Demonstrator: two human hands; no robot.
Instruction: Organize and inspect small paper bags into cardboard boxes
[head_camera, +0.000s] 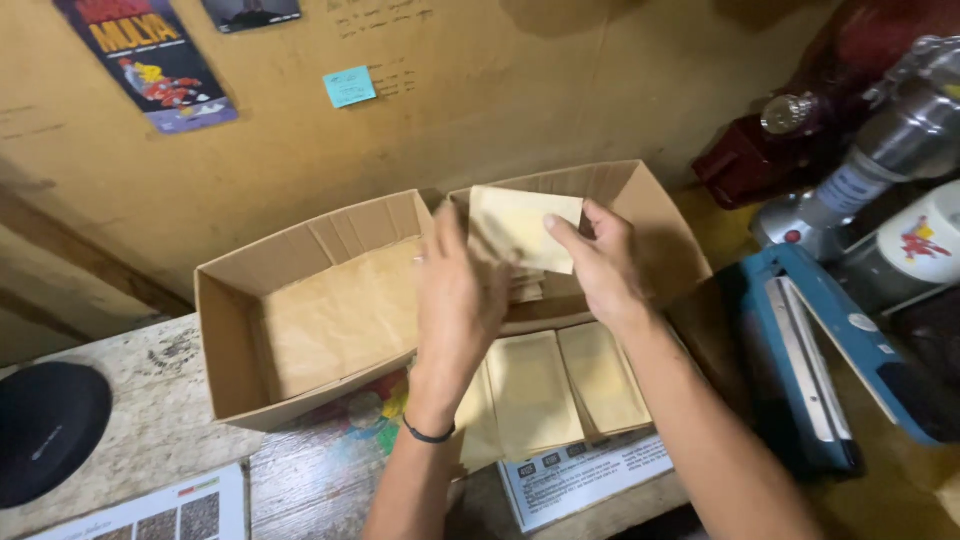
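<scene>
Both my hands hold one pale yellow paper pouch (520, 225) up above the right cardboard box (665, 225). My left hand (458, 300) grips its left edge, and my right hand (600, 262) pinches its right edge. Under the pouch, a stack of similar pouches (527, 288) lies inside that box. Two more flat pouches (565, 385) rest on the table in front of the box, between my forearms. The left cardboard box (300, 320) stands open beside my left hand and shows only its brown bottom.
A blue heat sealer (815, 355) sits at the right, with metal machines (880, 150) behind it. A black round object (45, 425) lies at the left. Printed sheets (580, 475) lie near the table's front edge. A yellowish wall with posters stands behind the boxes.
</scene>
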